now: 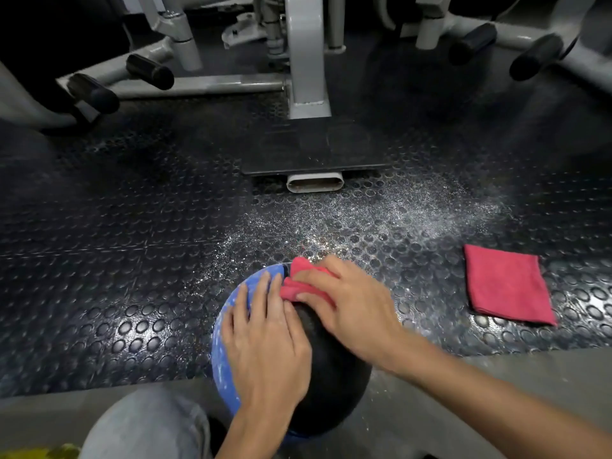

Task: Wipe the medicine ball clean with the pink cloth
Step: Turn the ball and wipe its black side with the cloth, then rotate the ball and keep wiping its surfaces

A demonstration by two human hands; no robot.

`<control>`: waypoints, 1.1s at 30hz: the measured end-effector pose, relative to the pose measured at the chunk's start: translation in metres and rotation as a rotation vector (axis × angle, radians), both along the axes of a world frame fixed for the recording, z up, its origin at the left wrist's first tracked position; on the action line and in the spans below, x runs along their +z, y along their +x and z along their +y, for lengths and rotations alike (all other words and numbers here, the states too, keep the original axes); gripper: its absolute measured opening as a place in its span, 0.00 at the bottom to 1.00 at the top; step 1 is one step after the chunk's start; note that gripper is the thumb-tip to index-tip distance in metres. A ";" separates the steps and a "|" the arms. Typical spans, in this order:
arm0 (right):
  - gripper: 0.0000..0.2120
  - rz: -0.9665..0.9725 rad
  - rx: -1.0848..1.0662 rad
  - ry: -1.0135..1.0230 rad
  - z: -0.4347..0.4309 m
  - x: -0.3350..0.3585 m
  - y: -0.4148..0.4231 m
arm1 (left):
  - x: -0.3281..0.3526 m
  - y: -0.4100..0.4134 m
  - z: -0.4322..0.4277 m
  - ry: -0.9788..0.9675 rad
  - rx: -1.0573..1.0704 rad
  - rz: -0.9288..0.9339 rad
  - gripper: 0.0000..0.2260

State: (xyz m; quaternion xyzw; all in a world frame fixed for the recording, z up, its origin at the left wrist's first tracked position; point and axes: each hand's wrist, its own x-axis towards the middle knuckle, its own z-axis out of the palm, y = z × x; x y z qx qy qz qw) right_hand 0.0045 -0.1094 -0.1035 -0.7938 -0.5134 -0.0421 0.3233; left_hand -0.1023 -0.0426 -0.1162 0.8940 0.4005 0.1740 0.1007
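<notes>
A blue and black medicine ball (334, 385) sits on the studded rubber floor at the bottom centre, in front of my knee. My left hand (268, 346) lies flat on its top, fingers straight, steadying it. My right hand (347, 306) presses a bunched pink cloth (299, 279) against the far upper side of the ball, fingers curled over the cloth. Most of that cloth is hidden under my right hand.
A second pink cloth (506, 284), folded flat, lies on the floor to the right. White powder or spray speckles the black studded mat (116, 260) beyond the ball. A grey gym machine frame (306, 61) with black roller pads and a footplate (314, 150) stands ahead.
</notes>
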 end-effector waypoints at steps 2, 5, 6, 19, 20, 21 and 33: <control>0.14 0.111 -0.044 -0.096 0.008 -0.002 0.023 | 0.000 0.001 -0.009 0.033 -0.008 -0.013 0.22; 0.12 0.351 -0.123 -0.313 0.018 -0.013 0.063 | 0.001 0.008 -0.022 0.061 -0.077 0.001 0.22; 0.12 0.412 -0.148 -0.336 0.018 -0.016 0.071 | 0.002 0.011 -0.024 0.066 -0.106 0.006 0.22; 0.14 0.795 -0.388 -0.028 -0.044 -0.013 0.095 | 0.014 0.016 0.109 -0.078 -0.342 -0.013 0.29; 0.14 0.801 -0.366 -0.037 -0.044 -0.013 0.092 | 0.012 0.012 0.113 -0.072 -0.304 -0.036 0.30; 0.13 0.804 -0.339 -0.049 -0.043 -0.011 0.089 | 0.010 0.008 0.112 -0.089 -0.274 -0.061 0.30; 0.14 0.228 0.281 -0.264 0.094 0.052 0.068 | -0.001 0.000 0.130 -0.292 0.027 -0.225 0.18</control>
